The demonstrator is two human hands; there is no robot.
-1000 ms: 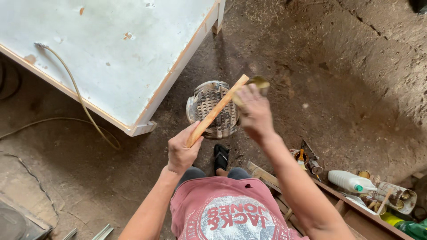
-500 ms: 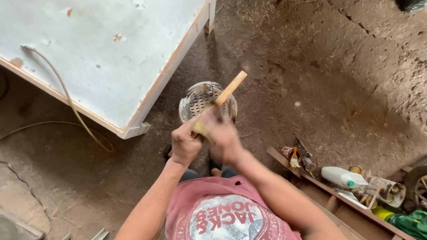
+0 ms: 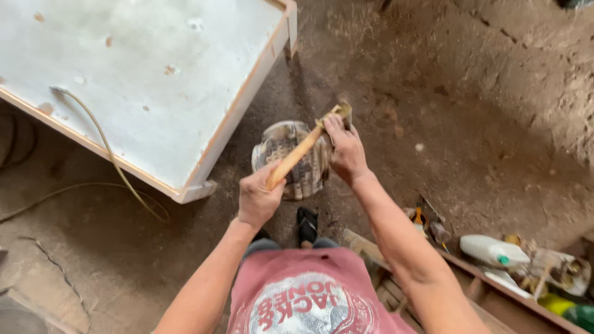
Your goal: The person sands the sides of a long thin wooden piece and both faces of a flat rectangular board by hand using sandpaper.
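Left hand (image 3: 258, 196) grip closed around lower end of wooden stick (image 3: 296, 158). Right hand (image 3: 346, 150) grip pinching upper end. Stick tilted, held above woven basket (image 3: 303, 162) on dirt floor (image 3: 470, 124), beside white desk (image 3: 142, 80).

Two hands are at work on one wooden stick (image 3: 296, 159): the left hand (image 3: 258, 198) grips its near end and the right hand (image 3: 346, 150) its far end. Just beyond the grip sits one woven basket (image 3: 291, 159); one white board (image 3: 136, 80) lies left of it, and one white plastic bottle (image 3: 493, 250) lies well off to the right.
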